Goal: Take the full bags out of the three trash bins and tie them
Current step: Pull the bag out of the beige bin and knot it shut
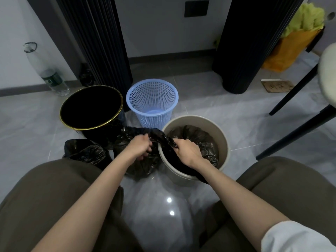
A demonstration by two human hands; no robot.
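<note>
Three bins stand on the floor: a black bin with a gold rim [91,107] at the left, a blue mesh basket [152,100] behind, and a beige bin [224,140] at the right. A black bag [198,137] lies inside the beige bin. Two black bags rest on the floor: one [87,151] at the left, another [138,164] between the black and beige bins. My left hand [141,145] grips the top of the middle bag. My right hand [187,151] grips black plastic at the beige bin's near rim. A twisted strip of plastic runs between the two hands.
Two dark ribbed columns [101,42] rise behind the bins. A plastic bottle [49,75] leans at the left wall. Black chair legs [298,124] cross the floor at the right, near an orange bag [289,50] and a cardboard piece [276,85]. My knees frame the bottom.
</note>
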